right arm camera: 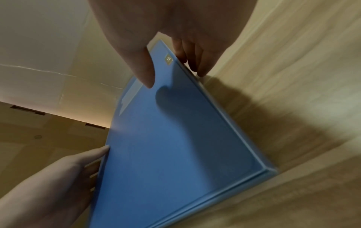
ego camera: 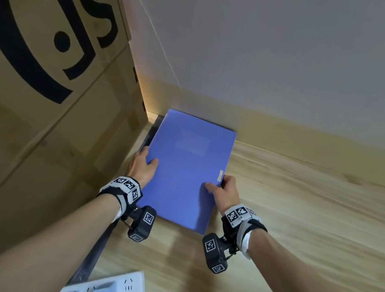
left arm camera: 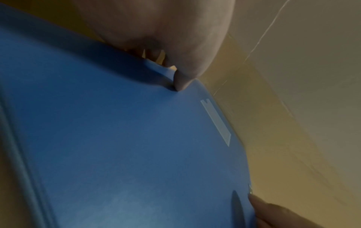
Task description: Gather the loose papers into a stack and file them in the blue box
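Note:
A flat blue file box [ego camera: 183, 169], closed, lies near the back left of the wooden table [ego camera: 298, 219], close to the wall. My left hand [ego camera: 142, 165] grips its left edge, thumb on the lid and fingers down the side. My right hand [ego camera: 223, 191] grips the right edge near a small clasp label [ego camera: 220, 175], thumb on top. The left wrist view shows the blue lid [left arm camera: 126, 146] under my thumb. From the right wrist, the box [right arm camera: 175, 146] sits held between both hands. No loose papers are in sight.
A tall cardboard carton [ego camera: 41, 103] with black lettering stands tight against the table's left side. A white power strip [ego camera: 106, 290] lies at the near edge. The pale wall [ego camera: 294, 61] runs just behind the box.

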